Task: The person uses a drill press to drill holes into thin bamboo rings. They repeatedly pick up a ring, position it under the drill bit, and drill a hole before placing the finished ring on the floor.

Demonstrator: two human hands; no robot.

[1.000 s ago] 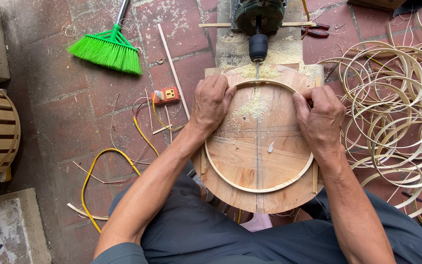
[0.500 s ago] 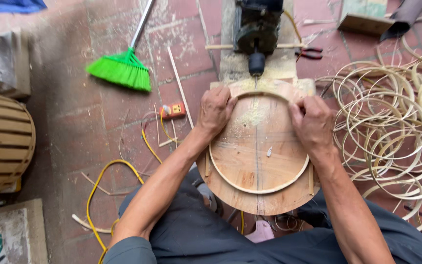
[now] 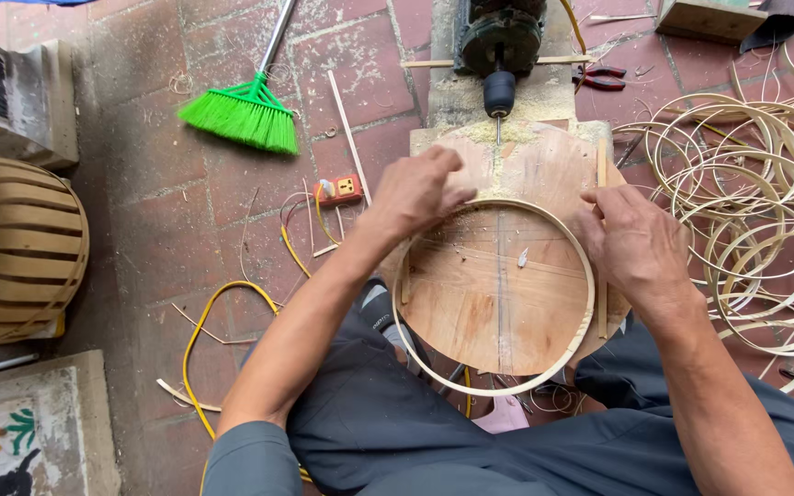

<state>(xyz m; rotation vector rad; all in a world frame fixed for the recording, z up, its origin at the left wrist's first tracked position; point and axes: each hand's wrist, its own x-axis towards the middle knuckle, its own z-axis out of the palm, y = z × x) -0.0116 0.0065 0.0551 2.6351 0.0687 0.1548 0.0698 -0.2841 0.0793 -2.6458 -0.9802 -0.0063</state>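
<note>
Red brick floor (image 3: 186, 211) w/ shavings and thin sticks scattered about. Person sits over a round wooden board (image 3: 498, 303) resting on lap/block, sawdust heaped at its far edge. Bamboo hoop (image 3: 470, 381) lies flat on the board, near arc overhanging toward the knees. Left hand (image 3: 420, 188) presses the hoop's upper-left arc, fingers curled over it, gripping. Right hand (image 3: 636, 243) sits on the hoop's right side, fingers bent down on it; full grip can't be told. Mounted drill (image 3: 500, 41) just beyond the board, bit pointing at the hoop's far edge. Pile of hoops (image 3: 746, 202) to the right. Green broom (image 3: 245, 110), orange socket (image 3: 342, 190), yellow cable (image 3: 199, 340) on the left; woven basket (image 3: 16, 248) far left.
</note>
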